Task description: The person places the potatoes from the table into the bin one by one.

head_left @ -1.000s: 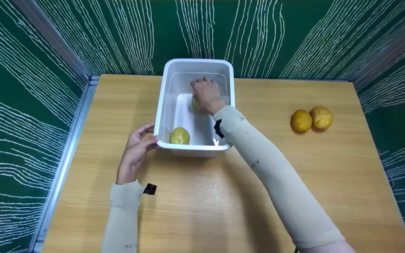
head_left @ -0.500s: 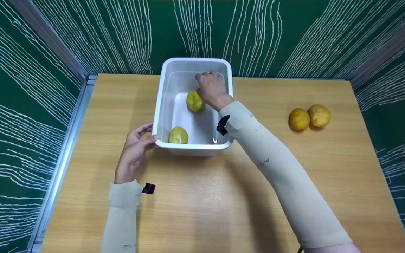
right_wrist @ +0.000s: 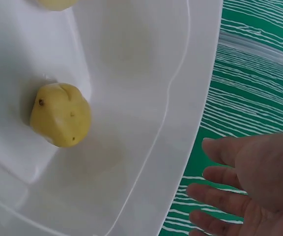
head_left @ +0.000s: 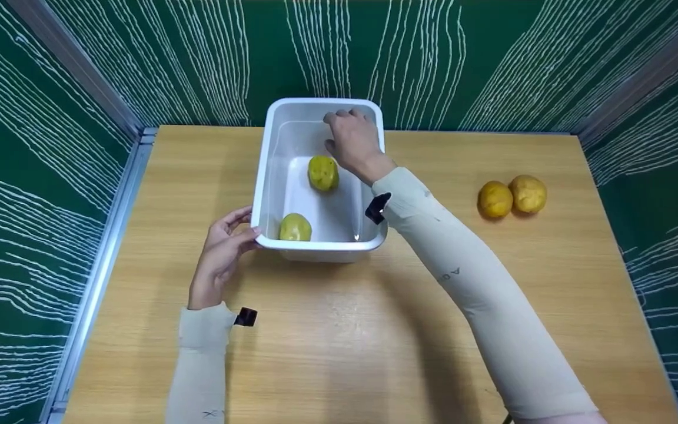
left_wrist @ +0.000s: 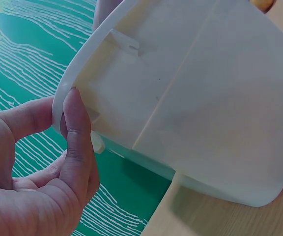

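Observation:
A white plastic bin point(head_left: 261, 176) stands at the back of the table, its open top facing up. My left hand point(head_left: 221, 247) pinches its near left rim; in the left wrist view the thumb and fingers point(left_wrist: 75, 118) grip either side of that rim. Inside lie two yellow-green potatoes: one potato point(head_left: 323, 173) in the middle of the floor, another potato point(head_left: 296, 227) by the near left corner. Over the bin's back right part hovers my right hand point(head_left: 355, 138). In the right wrist view the right hand point(right_wrist: 249, 187) has spread fingers and holds nothing, apart from the potato point(right_wrist: 61, 115).
Two more potatoes, a darker potato point(head_left: 495, 199) and a paler potato point(head_left: 528, 194), touch each other on the wooden table point(head_left: 339, 330) to the right. Green walls with white wavy lines point(head_left: 492, 65) close in the table at the back and both sides.
The right hand has let go of the middle potato and risen towards the bin's back right, uncovering that potato. The left hand keeps its hold on the rim.

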A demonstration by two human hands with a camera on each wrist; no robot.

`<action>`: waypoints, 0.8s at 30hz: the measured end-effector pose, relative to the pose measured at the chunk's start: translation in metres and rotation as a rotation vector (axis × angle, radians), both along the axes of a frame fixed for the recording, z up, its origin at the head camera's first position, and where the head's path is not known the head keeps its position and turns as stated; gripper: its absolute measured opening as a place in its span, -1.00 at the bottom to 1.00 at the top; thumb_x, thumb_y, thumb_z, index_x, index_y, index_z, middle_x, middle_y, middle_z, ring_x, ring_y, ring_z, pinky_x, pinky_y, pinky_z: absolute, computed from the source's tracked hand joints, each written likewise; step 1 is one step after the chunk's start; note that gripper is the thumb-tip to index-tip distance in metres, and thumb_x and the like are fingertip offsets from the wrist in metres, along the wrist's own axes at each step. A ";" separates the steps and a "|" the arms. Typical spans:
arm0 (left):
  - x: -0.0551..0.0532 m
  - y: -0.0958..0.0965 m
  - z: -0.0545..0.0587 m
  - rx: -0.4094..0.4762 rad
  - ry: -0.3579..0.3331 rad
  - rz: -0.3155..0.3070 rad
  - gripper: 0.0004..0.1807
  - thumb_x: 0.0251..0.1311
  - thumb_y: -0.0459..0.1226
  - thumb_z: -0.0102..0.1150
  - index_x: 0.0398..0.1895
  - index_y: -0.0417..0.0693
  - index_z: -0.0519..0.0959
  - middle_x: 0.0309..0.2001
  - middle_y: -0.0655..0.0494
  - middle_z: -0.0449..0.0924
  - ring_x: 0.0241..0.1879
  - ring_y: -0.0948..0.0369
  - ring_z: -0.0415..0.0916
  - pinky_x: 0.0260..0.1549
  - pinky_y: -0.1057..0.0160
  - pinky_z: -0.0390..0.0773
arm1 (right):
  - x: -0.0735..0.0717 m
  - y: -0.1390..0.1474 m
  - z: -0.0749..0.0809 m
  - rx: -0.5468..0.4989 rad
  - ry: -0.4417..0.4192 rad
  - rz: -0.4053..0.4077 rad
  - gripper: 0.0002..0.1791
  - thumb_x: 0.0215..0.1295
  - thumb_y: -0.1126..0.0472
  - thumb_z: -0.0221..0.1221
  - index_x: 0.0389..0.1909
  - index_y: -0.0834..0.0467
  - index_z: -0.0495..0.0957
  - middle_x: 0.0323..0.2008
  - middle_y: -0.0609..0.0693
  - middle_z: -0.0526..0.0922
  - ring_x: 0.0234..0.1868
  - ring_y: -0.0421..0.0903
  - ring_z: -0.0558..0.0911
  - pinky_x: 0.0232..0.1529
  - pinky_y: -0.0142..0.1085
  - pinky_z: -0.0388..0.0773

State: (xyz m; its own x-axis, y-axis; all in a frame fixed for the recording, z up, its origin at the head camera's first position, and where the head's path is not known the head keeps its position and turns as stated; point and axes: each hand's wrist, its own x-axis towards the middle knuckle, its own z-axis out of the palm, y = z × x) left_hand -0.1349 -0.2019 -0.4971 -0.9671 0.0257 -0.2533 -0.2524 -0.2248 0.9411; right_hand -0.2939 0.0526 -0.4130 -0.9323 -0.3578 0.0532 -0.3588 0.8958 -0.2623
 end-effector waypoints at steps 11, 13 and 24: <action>0.000 0.002 0.000 0.026 0.009 0.010 -0.37 0.30 -0.63 0.13 0.46 -0.51 0.30 0.08 -0.08 0.41 -0.31 0.24 0.65 -0.29 0.35 0.80 | -0.005 0.026 0.009 -0.062 -0.001 -0.082 -0.50 0.51 0.16 0.25 0.40 0.17 0.52 0.36 0.17 0.59 0.33 0.17 0.51 0.43 0.03 0.49; 0.000 0.001 0.000 0.022 0.010 0.007 -0.37 0.30 -0.63 0.13 0.46 -0.50 0.30 0.08 -0.08 0.40 -0.31 0.24 0.64 -0.30 0.36 0.79 | -0.004 0.033 0.010 -0.079 0.014 -0.094 -0.50 0.50 0.16 0.26 0.39 0.19 0.53 0.34 0.18 0.60 0.32 0.18 0.51 0.41 0.04 0.50; 0.000 0.001 0.001 0.032 0.019 -0.010 -0.36 0.31 -0.65 0.09 0.48 -0.50 0.28 0.09 -0.12 0.39 -0.33 0.23 0.65 -0.30 0.35 0.80 | 0.000 0.079 -0.005 -0.144 0.070 -0.159 -0.53 0.52 0.14 0.25 0.36 0.23 0.55 0.31 0.23 0.61 0.24 0.21 0.53 0.32 0.07 0.53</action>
State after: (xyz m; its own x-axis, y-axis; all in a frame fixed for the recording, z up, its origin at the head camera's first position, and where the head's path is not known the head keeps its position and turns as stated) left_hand -0.1349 -0.2013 -0.4960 -0.9712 0.0432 -0.2342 -0.2374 -0.2521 0.9381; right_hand -0.2943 0.1317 -0.4178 -0.9685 -0.1909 0.1599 -0.2382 0.8977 -0.3706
